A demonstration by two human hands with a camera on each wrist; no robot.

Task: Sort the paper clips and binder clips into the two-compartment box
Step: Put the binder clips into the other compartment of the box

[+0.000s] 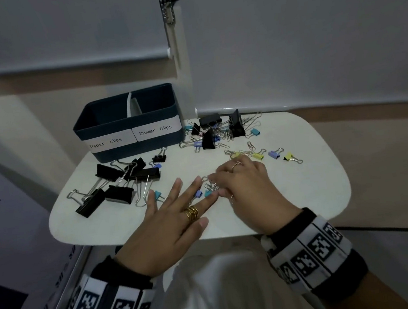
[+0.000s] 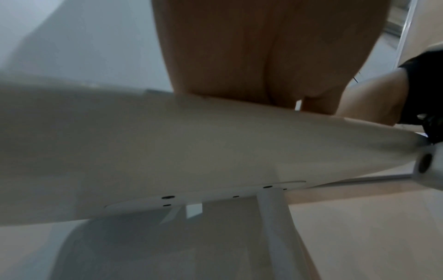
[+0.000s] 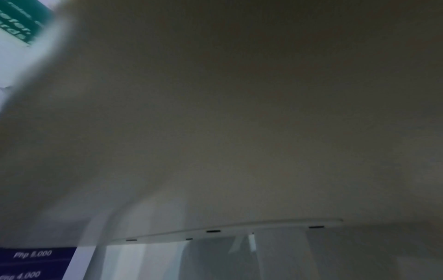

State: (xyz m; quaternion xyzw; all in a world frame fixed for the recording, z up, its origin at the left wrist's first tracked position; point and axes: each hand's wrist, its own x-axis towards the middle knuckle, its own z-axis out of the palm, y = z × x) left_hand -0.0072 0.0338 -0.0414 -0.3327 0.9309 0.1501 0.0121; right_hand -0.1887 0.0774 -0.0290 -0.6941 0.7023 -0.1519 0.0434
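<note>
The dark blue box [image 1: 120, 153] stands at the back left of the white table [image 1: 292, 189], its front labelled "Paper clips" on the left and "Binder clips" on the right. My left hand [image 1: 178, 206] lies flat with fingers spread, its fingertips by a small purple binder clip [image 1: 198, 193] and a teal one [image 1: 208, 194]. My right hand [image 1: 242, 185] curls its fingers and thumb around a small cluster of paper clips [image 1: 210, 185] on the tabletop. The left wrist view shows only my left palm [image 2: 239, 47] and the table's underside [image 2: 167, 151].
Several large black binder clips [image 1: 119, 187] lie at the left front. A mixed heap of black binder clips and paper clips [image 1: 220, 129] sits at the back right. Small yellow, purple and teal binder clips [image 1: 273, 154] are scattered beyond my right hand. Walls close in behind.
</note>
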